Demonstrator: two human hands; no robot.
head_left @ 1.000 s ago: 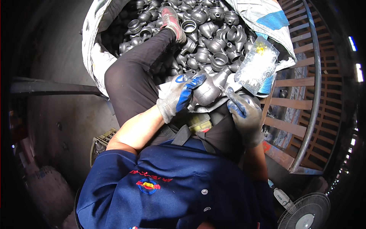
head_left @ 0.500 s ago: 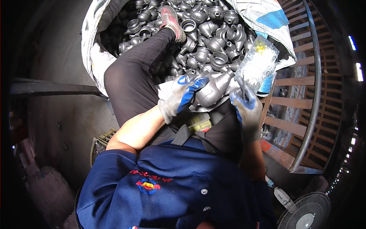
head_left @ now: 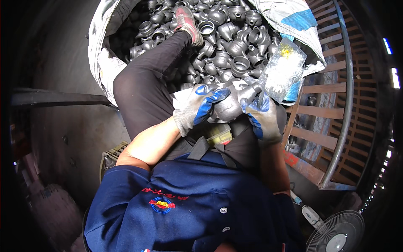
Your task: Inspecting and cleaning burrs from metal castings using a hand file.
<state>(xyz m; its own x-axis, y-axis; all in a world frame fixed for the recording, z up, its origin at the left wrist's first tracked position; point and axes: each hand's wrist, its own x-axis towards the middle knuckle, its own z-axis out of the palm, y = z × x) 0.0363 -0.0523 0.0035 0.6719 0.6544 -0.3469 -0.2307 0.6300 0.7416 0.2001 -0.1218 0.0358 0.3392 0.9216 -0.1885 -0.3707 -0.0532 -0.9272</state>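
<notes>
A dark grey metal pipe fitting [head_left: 231,105] sits over my lap, held between both gloved hands. My left hand [head_left: 197,107], in a grey glove with blue fingers, grips its wide left end. My right hand [head_left: 262,117], in the same kind of glove, is closed around its narrow right end. Beyond my hands lies a large white sack [head_left: 103,63] full of several similar grey fittings [head_left: 228,46]. My left leg in dark trousers stretches into the heap, its red shoe [head_left: 187,19] resting on the fittings.
A clear plastic bag [head_left: 283,71] with small pale pieces lies at the sack's right edge. A wooden slatted frame with a curved metal rail [head_left: 344,92] stands on the right. A yellow-lidded small box [head_left: 218,134] rests on my lap. A fan [head_left: 338,235] is at the lower right.
The fitting has been turned and lifted slightly between my hands, and my right hand has shifted up along its narrow end.
</notes>
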